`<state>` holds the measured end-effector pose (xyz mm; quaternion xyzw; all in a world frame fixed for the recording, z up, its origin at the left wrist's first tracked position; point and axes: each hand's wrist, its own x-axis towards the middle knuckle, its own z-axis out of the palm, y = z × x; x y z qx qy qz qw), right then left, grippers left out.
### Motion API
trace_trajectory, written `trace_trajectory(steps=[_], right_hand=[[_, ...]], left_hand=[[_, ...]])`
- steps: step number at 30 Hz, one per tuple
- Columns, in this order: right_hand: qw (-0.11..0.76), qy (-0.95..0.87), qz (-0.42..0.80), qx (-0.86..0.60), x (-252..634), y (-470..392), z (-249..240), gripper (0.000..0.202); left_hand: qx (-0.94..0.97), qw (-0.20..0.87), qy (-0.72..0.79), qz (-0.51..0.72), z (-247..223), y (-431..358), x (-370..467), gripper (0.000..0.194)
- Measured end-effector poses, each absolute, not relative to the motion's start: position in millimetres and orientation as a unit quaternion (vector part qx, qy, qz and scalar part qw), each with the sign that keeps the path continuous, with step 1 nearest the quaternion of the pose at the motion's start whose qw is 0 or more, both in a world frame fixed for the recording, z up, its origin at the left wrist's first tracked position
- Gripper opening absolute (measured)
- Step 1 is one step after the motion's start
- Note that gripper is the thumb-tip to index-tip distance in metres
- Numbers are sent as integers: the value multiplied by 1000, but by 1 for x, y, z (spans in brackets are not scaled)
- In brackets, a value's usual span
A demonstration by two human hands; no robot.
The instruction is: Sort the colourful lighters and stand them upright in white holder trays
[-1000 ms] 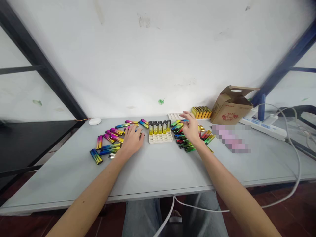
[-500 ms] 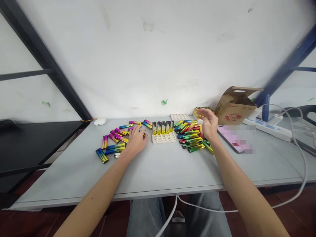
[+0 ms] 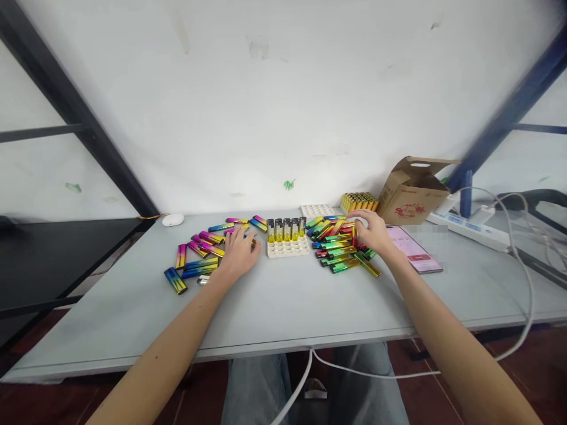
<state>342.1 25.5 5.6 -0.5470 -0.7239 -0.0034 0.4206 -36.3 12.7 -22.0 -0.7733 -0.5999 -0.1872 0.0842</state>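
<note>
Plain pale grey across the table (image 3: 283, 307). Toward its left edge, magenta fading to gold on several slim metallic cases (image 3: 211, 237), blue blending into yellow on a few more. Midway between left and right edges, clear yellow below and black on top for the upright lighters (image 3: 287, 230), creamy white for the pitted tray (image 3: 289, 254) beneath. Farther right, shiny green to gold, with flashes of red and blue, on the heaped lighters (image 3: 345, 266). Along the far edge, golden yellow on the packed pieces (image 3: 359, 203). Near the far right corner, brown with red print on the carton (image 3: 398, 203); toward the right edge, pink on the phone (image 3: 405, 243).
</note>
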Motion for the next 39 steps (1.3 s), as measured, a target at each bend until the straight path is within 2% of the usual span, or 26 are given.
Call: trace_trajectory(steps=[5, 8, 15, 21, 28, 33, 39], right_hand=[[366, -776, -7, -513, 328, 32, 2, 28], [362, -774, -14, -518, 331, 31, -2, 28], [441, -684, -16, -581, 348, 28, -2, 33], [529, -620, -22, -579, 345, 24, 3, 33], [565, -600, 7, -566, 346, 27, 0, 33], [524, -618, 29, -585, 346, 28, -3, 29], [385, -720, -11, -577, 347, 37, -17, 37]], left_hand=[[-773, 89, -599, -191, -22, 11, -36, 37], [-772, 89, -599, -191, -21, 11, -35, 38], [-774, 79, -599, -186, -20, 12, -36, 39], [-777, 69, -598, -182, -17, 9, -34, 40], [-778, 66, -597, -186, -17, 9, -34, 38], [-780, 69, -593, -186, -18, 10, -34, 37], [-781, 74, -592, -183, -18, 10, -33, 35]])
